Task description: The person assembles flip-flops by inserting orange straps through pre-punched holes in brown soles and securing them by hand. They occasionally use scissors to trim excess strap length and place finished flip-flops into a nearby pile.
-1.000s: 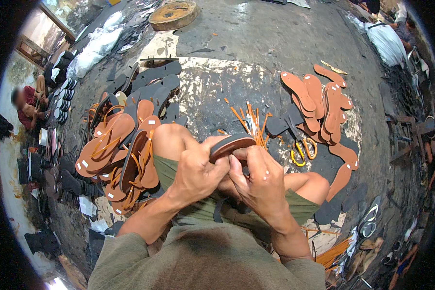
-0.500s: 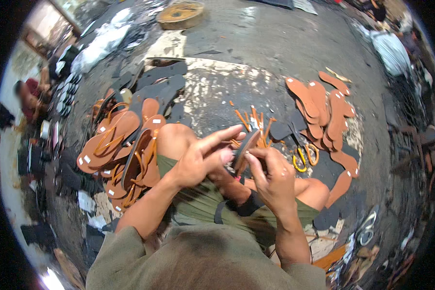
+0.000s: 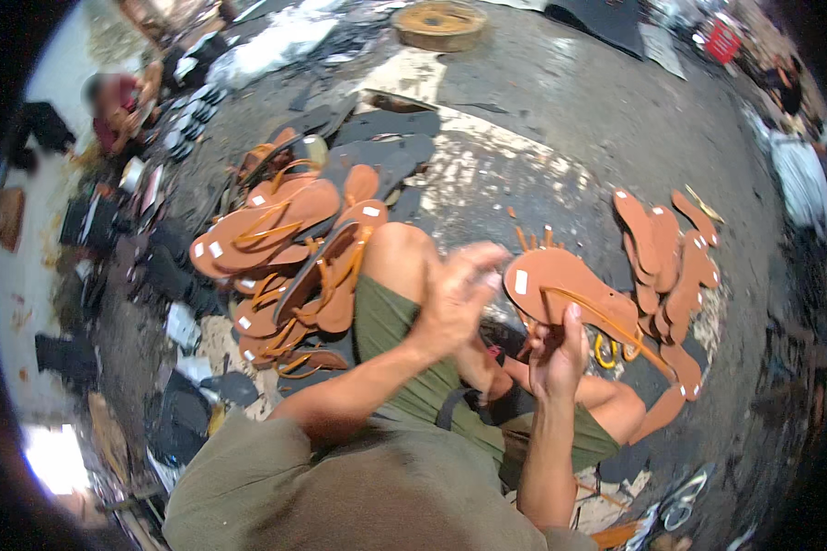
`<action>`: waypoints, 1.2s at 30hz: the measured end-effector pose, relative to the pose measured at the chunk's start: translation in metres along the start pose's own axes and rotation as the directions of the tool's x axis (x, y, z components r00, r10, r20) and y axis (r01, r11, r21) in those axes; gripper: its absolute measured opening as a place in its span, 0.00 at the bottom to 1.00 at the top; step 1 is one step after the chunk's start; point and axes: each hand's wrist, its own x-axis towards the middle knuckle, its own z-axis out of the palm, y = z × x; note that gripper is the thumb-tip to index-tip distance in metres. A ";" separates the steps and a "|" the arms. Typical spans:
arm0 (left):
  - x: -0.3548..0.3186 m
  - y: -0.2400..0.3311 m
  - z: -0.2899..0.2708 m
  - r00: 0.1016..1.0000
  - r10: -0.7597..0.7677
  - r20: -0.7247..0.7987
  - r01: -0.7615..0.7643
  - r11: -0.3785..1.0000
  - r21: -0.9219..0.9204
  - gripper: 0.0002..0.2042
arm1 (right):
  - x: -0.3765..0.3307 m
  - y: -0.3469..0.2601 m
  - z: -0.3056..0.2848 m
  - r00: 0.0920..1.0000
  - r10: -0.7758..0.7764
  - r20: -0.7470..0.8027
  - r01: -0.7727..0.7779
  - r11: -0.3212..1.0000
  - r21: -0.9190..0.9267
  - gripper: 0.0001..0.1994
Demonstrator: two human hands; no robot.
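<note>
A brown flip-flop [image 3: 570, 262] with a thin orange strap is tilted up in front of me, its white-labelled rounded end toward the left. My right hand [image 3: 558, 361] grips it from below, thumb against the strap side. Close to that labelled end, my left hand [image 3: 452, 305] is raised with fingers extended and smeared by motion; nothing shows in it. Several orange strips [image 3: 535, 239] stand behind the flip-flop. Partly covered by the right hand and flip-flop are scissors [image 3: 605, 352] with yellow handles.
Finished brown flip-flops [image 3: 276, 225] are heaped by my left knee. Loose brown soles [image 3: 657, 248] lie on the right. Dark sole sheets [image 3: 386, 151] rest on a worn board [image 3: 496, 165]. A round wooden block [image 3: 439, 26] stands farther off. Another person [image 3: 119, 110] sits at far left.
The flip-flop has turned from edge-on to show its strapped top face and moved right with my right hand. My left hand has come away from it. The whole view has swung leftward.
</note>
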 end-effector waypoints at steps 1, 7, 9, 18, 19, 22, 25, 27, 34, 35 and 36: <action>0.011 0.021 -0.008 0.981 0.191 -0.024 -0.169 0.914 0.369 0.19 | 0.006 -0.002 -0.005 0.999 -0.033 -0.014 0.032 0.998 -0.050 0.18; 0.027 0.035 0.003 0.864 0.366 0.345 -0.493 0.750 0.441 0.16 | 0.009 0.004 0.016 0.991 -0.131 0.018 0.131 0.956 -0.263 0.18; 0.026 0.037 0.009 0.940 0.208 0.269 -0.292 0.900 0.324 0.12 | 0.007 -0.004 0.017 0.993 -0.120 -0.001 0.114 0.944 -0.309 0.19; 0.036 0.045 0.005 0.932 -0.240 0.273 0.317 0.904 -0.286 0.28 | 0.010 -0.085 -0.007 0.675 0.376 0.635 0.220 0.720 -0.658 0.24; 0.033 0.041 0.009 0.869 -0.294 0.399 0.421 0.862 -0.282 0.28 | 0.014 -0.087 -0.003 0.607 0.503 0.615 0.221 0.637 -0.739 0.22; 0.032 0.028 0.013 0.716 -0.371 0.591 0.617 0.733 -0.288 0.27 | 0.016 -0.081 -0.005 0.653 0.528 0.543 0.262 0.515 -0.816 0.18; 0.057 0.028 0.000 0.790 -0.423 0.444 0.605 0.654 -0.454 0.24 | 0.006 -0.060 -0.015 0.921 -0.080 0.382 0.363 0.535 -0.763 0.15; 0.066 0.026 0.004 0.897 -0.399 0.192 0.437 0.724 -0.533 0.21 | -0.014 -0.044 -0.029 0.877 -0.425 0.223 0.463 0.628 -0.625 0.16; 0.031 0.027 0.024 0.920 -0.365 0.143 0.390 0.821 -0.416 0.22 | 0.029 -0.043 0.002 0.866 -0.450 -0.218 0.434 0.893 -0.121 0.17; 0.026 0.030 0.025 0.927 -0.330 0.179 0.373 0.858 -0.354 0.21 | 0.031 -0.046 0.005 0.868 -0.475 -0.141 0.432 0.865 -0.255 0.16; 0.025 0.030 0.023 0.933 -0.297 0.201 0.346 0.893 -0.288 0.20 | 0.025 -0.049 0.012 0.920 -0.392 -0.005 0.375 0.884 -0.281 0.14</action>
